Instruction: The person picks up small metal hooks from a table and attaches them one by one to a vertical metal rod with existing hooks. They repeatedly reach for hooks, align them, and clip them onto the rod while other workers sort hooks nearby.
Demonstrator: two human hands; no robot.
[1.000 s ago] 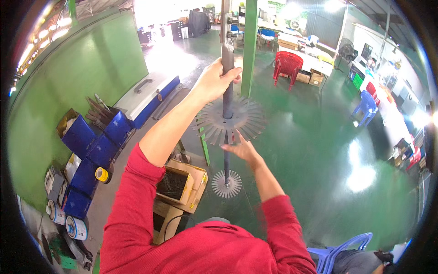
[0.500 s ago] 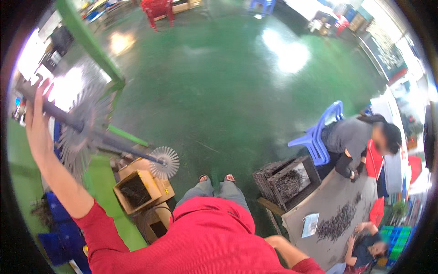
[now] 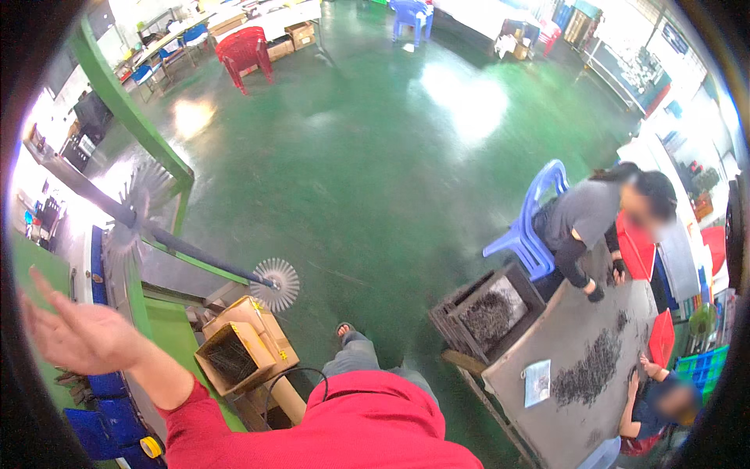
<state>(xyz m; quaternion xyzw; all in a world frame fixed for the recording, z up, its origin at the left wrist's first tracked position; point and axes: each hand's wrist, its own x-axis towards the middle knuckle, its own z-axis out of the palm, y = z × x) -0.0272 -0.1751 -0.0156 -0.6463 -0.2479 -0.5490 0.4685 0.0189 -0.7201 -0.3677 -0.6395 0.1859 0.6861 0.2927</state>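
Note:
At the left, my left hand (image 3: 86, 336) is held out with its fingers apart and nothing in them. Just beyond it a long dark shaft (image 3: 191, 248) slants across, apart from the hand. A large spoked disc (image 3: 133, 223) sits midway along the shaft, looking smeared. A smaller pale disc (image 3: 276, 284) with radial blades caps its near-right end. Beside my forearm stands an open cardboard box (image 3: 230, 352) containing dark thin pieces. My right hand is out of the picture.
A green post (image 3: 129, 98) rises behind the shaft. On the right, a grey table (image 3: 508, 391) bears a pile of small dark pieces (image 3: 590, 371); two other people work at it. Black crates (image 3: 488, 313) and a blue chair (image 3: 531, 242) stand beside it. Blue bins (image 3: 109, 422) lie lower left.
My left hand has come off the shaft's upper end and dropped down toward me, fingers spread. The right forearm has gone out of the picture. The whole view has shifted slightly.

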